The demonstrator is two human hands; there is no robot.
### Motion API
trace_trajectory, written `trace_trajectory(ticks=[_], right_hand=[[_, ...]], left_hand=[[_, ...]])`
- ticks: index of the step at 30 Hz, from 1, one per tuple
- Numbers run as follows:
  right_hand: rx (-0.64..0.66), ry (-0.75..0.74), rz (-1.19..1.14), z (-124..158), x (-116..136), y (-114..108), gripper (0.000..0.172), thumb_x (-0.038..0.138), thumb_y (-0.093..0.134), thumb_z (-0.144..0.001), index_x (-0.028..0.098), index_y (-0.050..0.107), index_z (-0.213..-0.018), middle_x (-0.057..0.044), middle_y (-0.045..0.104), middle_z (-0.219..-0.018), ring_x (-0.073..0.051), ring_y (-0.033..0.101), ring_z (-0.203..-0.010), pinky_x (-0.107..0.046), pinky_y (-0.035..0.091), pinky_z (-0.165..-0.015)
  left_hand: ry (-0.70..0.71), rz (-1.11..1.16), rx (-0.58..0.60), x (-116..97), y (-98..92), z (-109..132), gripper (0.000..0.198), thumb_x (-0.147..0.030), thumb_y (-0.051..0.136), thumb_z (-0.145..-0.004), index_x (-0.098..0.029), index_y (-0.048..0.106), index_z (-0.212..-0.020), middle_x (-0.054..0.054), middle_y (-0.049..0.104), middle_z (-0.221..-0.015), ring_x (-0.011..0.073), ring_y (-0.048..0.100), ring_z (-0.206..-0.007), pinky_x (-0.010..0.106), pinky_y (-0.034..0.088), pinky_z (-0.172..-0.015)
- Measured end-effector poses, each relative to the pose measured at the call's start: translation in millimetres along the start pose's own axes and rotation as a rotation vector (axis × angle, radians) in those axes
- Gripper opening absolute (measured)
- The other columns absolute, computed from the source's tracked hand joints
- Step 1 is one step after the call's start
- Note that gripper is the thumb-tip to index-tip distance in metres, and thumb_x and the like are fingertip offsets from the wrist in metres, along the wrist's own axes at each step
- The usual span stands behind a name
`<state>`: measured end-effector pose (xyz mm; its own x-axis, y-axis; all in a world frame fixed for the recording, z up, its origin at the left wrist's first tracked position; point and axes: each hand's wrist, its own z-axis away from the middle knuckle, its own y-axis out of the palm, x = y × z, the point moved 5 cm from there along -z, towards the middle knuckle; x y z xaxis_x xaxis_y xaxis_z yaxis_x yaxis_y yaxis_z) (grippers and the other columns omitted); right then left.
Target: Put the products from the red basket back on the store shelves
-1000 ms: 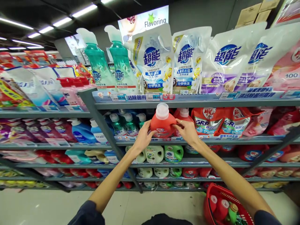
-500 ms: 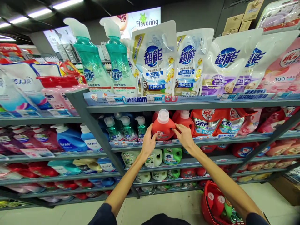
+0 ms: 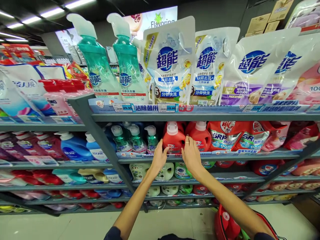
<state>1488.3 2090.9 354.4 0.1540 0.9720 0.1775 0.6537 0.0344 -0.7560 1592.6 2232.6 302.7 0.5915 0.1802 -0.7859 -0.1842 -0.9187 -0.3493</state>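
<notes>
A red laundry detergent bottle [image 3: 173, 138] with a whitish cap stands upright on the second shelf, under the top shelf board. My left hand [image 3: 159, 156] is pressed to its left side, thumb toward the front. At its right side my right hand [image 3: 191, 155], with a ring on one finger, has its fingers against the handle side; the fingertips partly cover the gap to a second red detergent bottle [image 3: 202, 136]. Green pump bottles [image 3: 151, 138] stand just left of my left hand. The two hands hold the bottle between them.
Above, the top shelf [image 3: 212, 116] carries white detergent pouches [image 3: 172, 66] and tall teal pump bottles [image 3: 100, 66]. Red detergent bags [image 3: 223, 135] stand farther right. Lower shelves hold more jugs [image 3: 165, 171]. A red shopping basket [image 3: 221, 220] with bottles inside is on the floor.
The red bottle has gone farther back onto the shelf, its cap now lower in view. My right hand has turned, fingers pointing more upward along the bottle's side. The view has shifted slightly.
</notes>
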Motion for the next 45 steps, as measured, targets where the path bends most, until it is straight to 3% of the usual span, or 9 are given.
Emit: trace_trajectory(ticks=[4, 8, 13, 23, 27, 30, 35, 40, 45], right_hand=[[0.004, -0.085, -0.116, -5, -2, 1, 0.073, 0.029, 0.053, -0.099, 0.011, 0.02, -0.161, -0.026, 0.051, -0.142, -0.04, 0.053, -0.128, -0.055, 0.051, -0.102], [0.056, -0.063, -0.089, -16, -3, 3, 0.07, 0.03, 0.059, -0.098, 0.011, 0.028, -0.158, -0.024, 0.058, -0.127, -0.04, 0.059, -0.119, -0.051, 0.056, -0.094], [0.065, 0.003, 0.052, -22, 5, 4, 0.061, 0.028, 0.07, -0.093, 0.006, 0.044, -0.144, -0.023, 0.06, -0.119, -0.038, 0.064, -0.108, -0.046, 0.059, -0.088], [0.078, -0.032, 0.035, -15, 9, 5, 0.066, 0.036, 0.072, -0.092, 0.002, 0.045, -0.142, -0.026, 0.059, -0.125, -0.038, 0.059, -0.118, -0.049, 0.056, -0.095], [-0.188, -0.124, -0.236, -6, -27, -27, 0.047, 0.034, 0.064, -0.098, 0.012, 0.052, -0.138, -0.02, 0.058, -0.133, -0.03, 0.057, -0.126, -0.047, 0.05, -0.109], [-0.415, -0.011, -0.324, -10, -78, -46, 0.047, 0.043, 0.065, -0.097, 0.016, 0.054, -0.134, -0.018, 0.058, -0.132, -0.029, 0.056, -0.128, -0.049, 0.047, -0.112], [-0.272, 0.042, -0.301, -30, -116, -21, 0.086, 0.065, 0.067, -0.087, 0.008, 0.042, -0.147, -0.026, 0.053, -0.142, -0.037, 0.048, -0.139, -0.055, 0.042, -0.115], [-0.278, 0.093, -0.305, -28, -118, -7, 0.093, 0.073, 0.063, -0.086, 0.006, 0.043, -0.148, -0.026, 0.057, -0.138, -0.037, 0.052, -0.135, -0.053, 0.043, -0.113], [-0.264, 0.1, -0.3, -28, -122, -6, 0.093, 0.072, 0.065, -0.085, 0.01, 0.042, -0.15, -0.024, 0.058, -0.138, -0.036, 0.054, -0.133, -0.052, 0.045, -0.11]], left_hand=[[0.011, -0.074, -0.021, -5, 2.1, -2, 0.055, -0.036, 0.052, -0.1, -0.015, 0.041, -0.15, 0.021, 0.051, -0.149, 0.0308, 0.048, -0.139, 0.051, 0.036, -0.118], [0.056, -0.184, -0.096, -19, 5.7, -6, 0.072, -0.037, 0.065, -0.094, -0.013, 0.034, -0.154, 0.023, 0.047, -0.15, 0.0339, 0.045, -0.141, 0.05, 0.038, -0.116], [0.097, -0.221, -0.151, -23, 13.5, -8, 0.068, -0.037, 0.06, -0.097, -0.009, 0.033, -0.153, 0.025, 0.048, -0.147, 0.0361, 0.047, -0.138, 0.049, 0.042, -0.113], [0.113, -0.226, -0.11, -18, 13.3, -7, 0.07, -0.037, 0.053, -0.1, -0.011, 0.025, -0.158, 0.025, 0.037, -0.157, 0.0359, 0.037, -0.148, 0.051, 0.038, -0.118], [0.134, -0.239, -0.129, -25, 8.7, -1, 0.081, -0.041, 0.057, -0.099, -0.012, 0.015, -0.162, 0.024, 0.026, -0.165, 0.0338, 0.025, -0.154, 0.051, 0.03, -0.124], [0.192, -0.233, -0.203, -41, 3.5, -7, 0.084, -0.043, 0.061, -0.098, -0.017, 0.015, -0.163, 0.019, 0.028, -0.166, 0.0303, 0.027, -0.154, 0.048, 0.029, -0.126], [0.143, -0.333, -0.236, -52, 12.6, -38, 0.093, -0.044, 0.078, -0.084, -0.007, 0.031, -0.155, 0.027, 0.046, -0.151, 0.0389, 0.041, -0.145, 0.052, 0.037, -0.12], [0.063, -0.404, -0.228, -48, 22.9, -50, 0.086, -0.029, 0.082, -0.076, -0.004, 0.039, -0.146, 0.027, 0.055, -0.139, 0.0405, 0.054, -0.13, 0.051, 0.045, -0.111], [0.01, -0.456, -0.206, -50, 22.9, -49, 0.075, -0.031, 0.08, -0.077, -0.001, 0.046, -0.138, 0.029, 0.057, -0.136, 0.0402, 0.058, -0.124, 0.05, 0.048, -0.106]])
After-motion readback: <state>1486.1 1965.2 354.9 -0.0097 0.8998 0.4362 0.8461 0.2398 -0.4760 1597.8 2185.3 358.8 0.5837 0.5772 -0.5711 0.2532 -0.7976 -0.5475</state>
